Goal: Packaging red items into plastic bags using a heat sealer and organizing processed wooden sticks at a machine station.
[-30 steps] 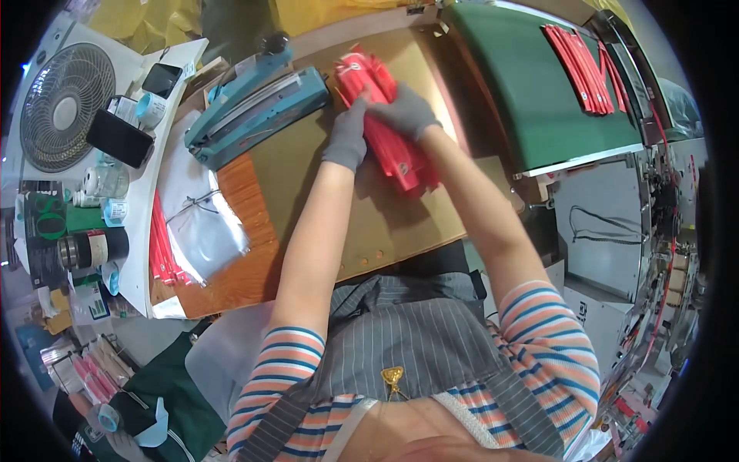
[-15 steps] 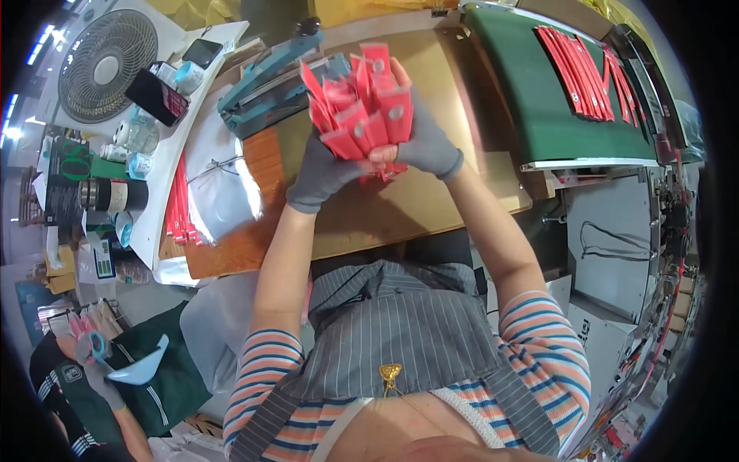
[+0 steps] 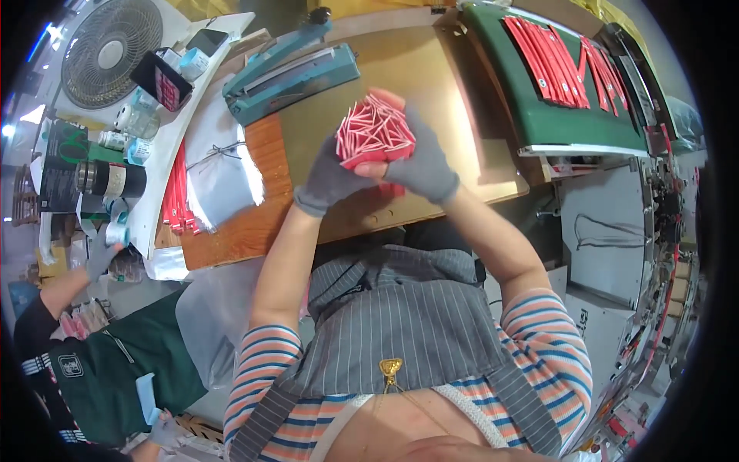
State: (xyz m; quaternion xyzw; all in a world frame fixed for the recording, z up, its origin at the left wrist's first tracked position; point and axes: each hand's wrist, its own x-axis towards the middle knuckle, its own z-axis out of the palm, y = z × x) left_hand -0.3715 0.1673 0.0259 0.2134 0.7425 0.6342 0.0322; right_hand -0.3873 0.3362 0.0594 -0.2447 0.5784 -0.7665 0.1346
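Observation:
A thick bundle of slim red packets [image 3: 375, 132] stands on end between my hands above the work board, its uneven, folded ends facing up. My left hand [image 3: 332, 179], in a grey glove with bare fingertips, wraps the left side of the bundle. Around its right side and far edge closes my right hand [image 3: 423, 154], gloved the same way. Bare fingertips press together at the bundle's near side. A little red shows below the hands; the rest of the packets' length is hidden.
A teal bar sealer [image 3: 296, 77] stands behind on the tan board [image 3: 439, 85]. Red strips [image 3: 546, 61] lie on the green conveyor [image 3: 531, 123] at right. Tied clear bags [image 3: 223, 173] lie left, near a white shelf [image 3: 165, 146] with jars. A co-worker's gloved hand [image 3: 101, 254] reaches a tape roll.
The bundle has come lower and turned so its ends face up, now gathered more tightly. At left, the co-worker's hand has moved up to the shelf's tape rolls; the scissors are out of sight.

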